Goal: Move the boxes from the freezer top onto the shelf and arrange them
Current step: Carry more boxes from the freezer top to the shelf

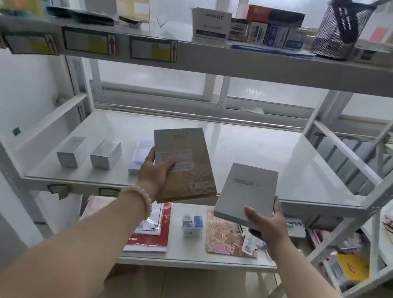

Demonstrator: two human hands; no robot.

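Observation:
My left hand (155, 172), with a bead bracelet on its wrist, grips a flat gold-and-tan box (185, 165) by its left edge, tilted above the front of the middle shelf (253, 152). A flat grey box (247, 192) rests in my right hand (264, 224), which holds it by its lower right corner over the shelf's front edge. On the left part of the white shelf stand two small white boxes (72, 148) (106, 150). A third white box (140, 157) is partly hidden behind my left hand. The freezer top is out of sight.
The upper shelf (229, 56) carries several small boxes, a black mesh pen holder (340, 30) and paper stacks. The lower shelf holds red folders (153, 229), a patterned pink packet (226, 235) and small blue-white boxes (193, 225). Another rack (382, 227) stands at right.

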